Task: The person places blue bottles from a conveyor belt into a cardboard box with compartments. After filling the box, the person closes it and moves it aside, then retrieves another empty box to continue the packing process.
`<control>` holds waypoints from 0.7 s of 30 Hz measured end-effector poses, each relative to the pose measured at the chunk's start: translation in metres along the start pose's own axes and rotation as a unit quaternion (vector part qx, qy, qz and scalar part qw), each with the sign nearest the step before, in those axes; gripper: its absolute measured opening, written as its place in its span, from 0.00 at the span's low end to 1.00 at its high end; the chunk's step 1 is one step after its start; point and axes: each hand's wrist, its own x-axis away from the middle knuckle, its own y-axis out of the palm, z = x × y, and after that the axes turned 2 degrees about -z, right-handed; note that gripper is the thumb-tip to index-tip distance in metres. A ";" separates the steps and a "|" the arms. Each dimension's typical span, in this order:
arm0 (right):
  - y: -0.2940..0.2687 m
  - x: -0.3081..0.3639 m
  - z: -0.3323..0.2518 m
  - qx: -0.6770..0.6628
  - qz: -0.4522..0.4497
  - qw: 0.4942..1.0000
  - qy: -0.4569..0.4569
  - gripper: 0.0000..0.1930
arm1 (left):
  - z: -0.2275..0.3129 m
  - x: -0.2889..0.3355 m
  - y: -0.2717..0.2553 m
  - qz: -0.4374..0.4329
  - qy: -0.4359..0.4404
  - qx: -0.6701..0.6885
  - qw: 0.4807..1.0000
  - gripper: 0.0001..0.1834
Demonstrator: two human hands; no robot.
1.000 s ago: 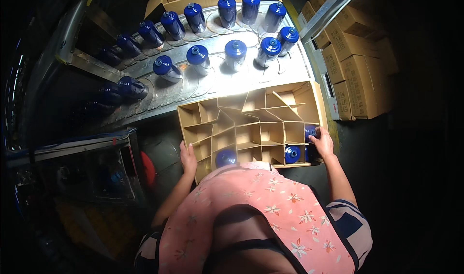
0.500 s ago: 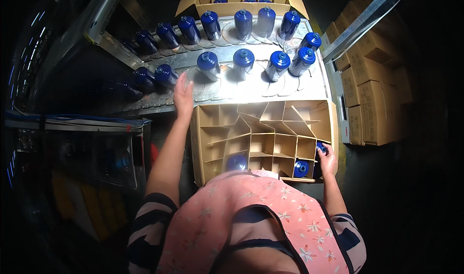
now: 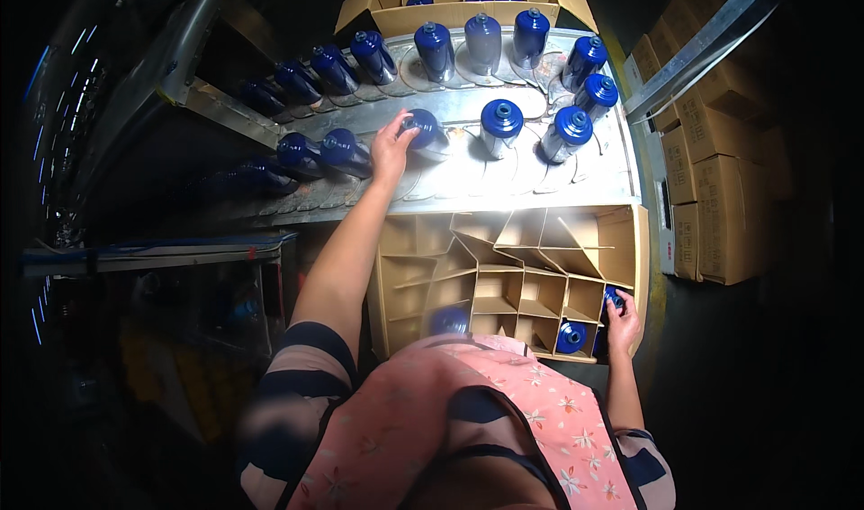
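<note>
My left hand [image 3: 391, 153] reaches over the conveyor, its thumb and fingers closed round the neck of a blue glass bottle [image 3: 427, 134] standing in the near row. At the right end of an open cardboard box [image 3: 641, 240], my right hand [image 3: 624, 326] grips the top of another blue bottle [image 3: 613, 295], whose lower part is hidden by the divider and hand. Beside it, a third blue bottle [image 3: 571, 336] stands upright in a compartment. Cardboard dividers [image 3: 498, 284] split the box into cells; those at the back are skewed. A bottle [image 3: 449, 321] shows dimly behind clear film near my apron.
Several more blue bottles stand on the conveyor [image 3: 468, 103] in two rows that meet at its right end. Beyond it sits a filled carton [image 3: 441, 15]. Stacked cartons [image 3: 724, 213] are at the right, near a slanting metal post [image 3: 706, 46]. A metal frame [image 3: 238, 114] stands left.
My left hand has moved right and closed on a bottle's neck; before, it was open beside the row. Near-row bottles have shifted right, back-row ones left. My right hand keeps its hold.
</note>
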 end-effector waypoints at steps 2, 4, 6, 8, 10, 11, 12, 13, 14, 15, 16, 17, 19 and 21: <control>-0.002 -0.003 0.003 0.034 0.012 0.999 -0.025 0.15 | 0.004 0.002 -0.004 0.019 -0.013 0.025 0.999 0.20; -0.001 -0.007 0.005 0.034 0.013 0.999 -0.035 0.14 | 0.007 0.001 -0.013 0.036 -0.050 -0.019 0.998 0.21; 0.005 -0.009 0.006 0.000 -0.008 0.998 -0.069 0.13 | 0.008 0.001 -0.020 0.021 -0.040 -0.056 0.997 0.20; 0.013 -0.008 0.005 -0.027 -0.015 0.999 -0.032 0.13 | 0.009 0.002 -0.023 0.016 -0.030 -0.084 0.996 0.20; 0.016 -0.004 -0.001 -0.130 -0.023 0.991 0.001 0.12 | 0.009 0.006 -0.021 0.005 -0.037 -0.082 0.996 0.20; 0.012 -0.004 -0.007 -0.179 -0.018 0.984 -0.012 0.11 | 0.010 0.008 -0.020 -0.011 -0.026 -0.070 0.997 0.21; 0.007 -0.001 -0.017 -0.209 -0.017 0.976 -0.050 0.11 | 0.012 0.012 -0.020 0.007 0.008 -0.082 0.997 0.22; -0.001 0.001 -0.030 -0.249 -0.015 0.966 -0.069 0.10 | 0.013 0.017 -0.022 0.016 0.025 -0.095 0.995 0.23; -0.017 0.001 -0.044 -0.226 -0.016 0.970 -0.090 0.09 | 0.013 0.024 -0.025 0.028 0.062 -0.071 0.995 0.23; -0.035 -0.002 -0.061 -0.258 -0.027 0.962 -0.084 0.09 | 0.013 0.033 -0.030 0.049 0.100 -0.080 0.991 0.21; -0.057 -0.006 -0.080 -0.248 -0.034 0.962 -0.109 0.09 | 0.011 0.044 -0.035 0.031 0.059 -0.040 0.997 0.20; -0.080 -0.011 -0.101 -0.253 -0.048 0.958 -0.123 0.09 | 0.009 0.058 -0.041 0.024 0.055 0.009 0.998 0.19; -0.110 -0.015 -0.141 -0.204 -0.059 0.953 -0.217 0.09 | -0.001 0.093 -0.060 0.030 0.016 0.000 0.999 0.17; -0.114 -0.030 -0.178 -0.206 -0.072 0.934 -0.283 0.10 | -0.013 0.131 -0.075 0.069 -0.083 -0.032 0.994 0.18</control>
